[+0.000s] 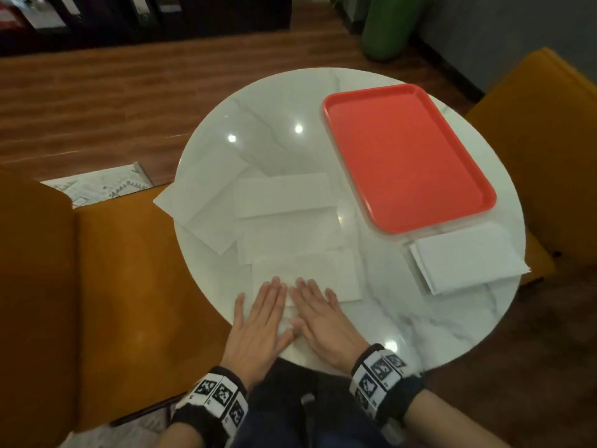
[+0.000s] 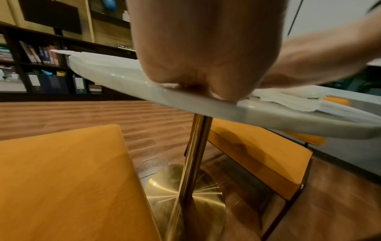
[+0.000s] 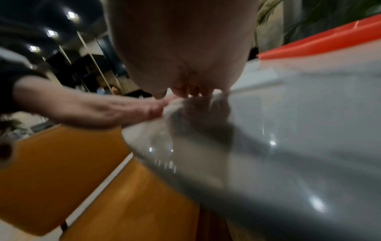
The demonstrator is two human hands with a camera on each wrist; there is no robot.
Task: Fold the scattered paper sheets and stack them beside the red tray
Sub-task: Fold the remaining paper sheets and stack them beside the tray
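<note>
A white sheet (image 1: 307, 276) lies at the near edge of the round marble table (image 1: 436, 318). My left hand (image 1: 261, 315) and right hand (image 1: 319, 315) lie flat side by side on it, fingers straight, pressing it down. Further back, three more white sheets (image 1: 281, 195) lie overlapping, one (image 1: 200, 205) hanging over the table's left edge. The red tray (image 1: 407, 153) sits at the back right, with nothing in it. A stack of folded white sheets (image 1: 468, 263) rests just in front of the tray. The wrist views show each palm (image 2: 206, 48) (image 3: 181, 48) low on the tabletop.
Orange chairs stand on the left (image 1: 129, 286) and right (image 1: 542, 140) of the table. A printed paper (image 1: 100, 185) lies on the wooden floor (image 1: 97, 108) to the left. A green cylinder (image 1: 387, 24) stands beyond the table. The table's brass post (image 2: 191, 154) rises from a round base.
</note>
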